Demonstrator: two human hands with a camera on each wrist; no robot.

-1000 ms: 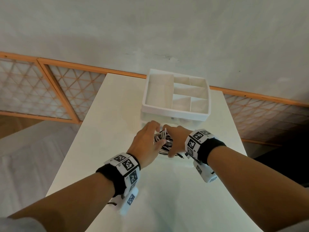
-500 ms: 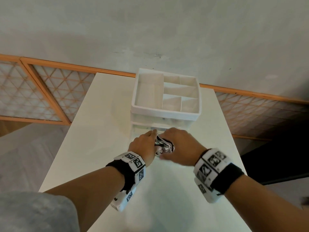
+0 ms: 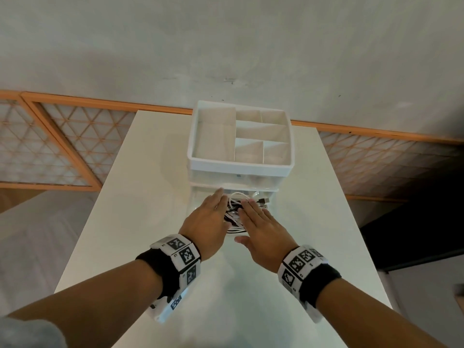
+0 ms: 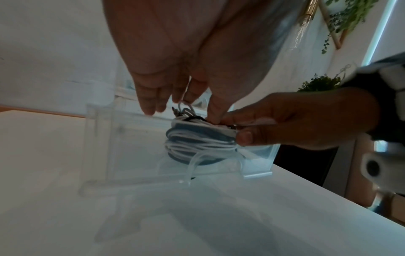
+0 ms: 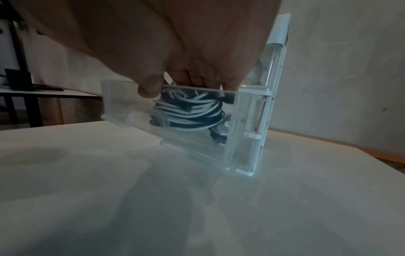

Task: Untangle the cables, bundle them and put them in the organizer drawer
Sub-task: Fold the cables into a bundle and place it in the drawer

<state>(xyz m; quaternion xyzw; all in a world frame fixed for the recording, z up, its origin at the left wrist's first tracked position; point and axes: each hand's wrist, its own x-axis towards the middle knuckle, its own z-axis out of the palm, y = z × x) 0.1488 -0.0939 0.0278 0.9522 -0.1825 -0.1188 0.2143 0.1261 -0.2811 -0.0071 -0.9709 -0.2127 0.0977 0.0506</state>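
A coiled bundle of black and white cables (image 3: 235,209) lies inside the pulled-out clear drawer (image 4: 131,147) of the white organizer (image 3: 238,167). My left hand (image 3: 208,219) lies flat on the bundle's left side, fingers straight. My right hand (image 3: 263,229) lies flat on its right side, thumb spread toward me. From the left wrist, the bundle (image 4: 197,142) sits under my left fingers (image 4: 149,105), with the right hand (image 4: 306,117) on top of it. From the right wrist, the bundle (image 5: 190,110) shows through the drawer wall (image 5: 122,104), my right hand (image 5: 164,43) above it.
The organizer stands at the far middle of a white table (image 3: 140,222), its top tray split into several open compartments. A grey wall and wood-framed lattice panels (image 3: 55,146) lie beyond the table. The table's right edge drops to a dark floor.
Both hands gripped the bundle in front of the organizer before. Now it lies in the drawer and both hands have flattened on top of it.
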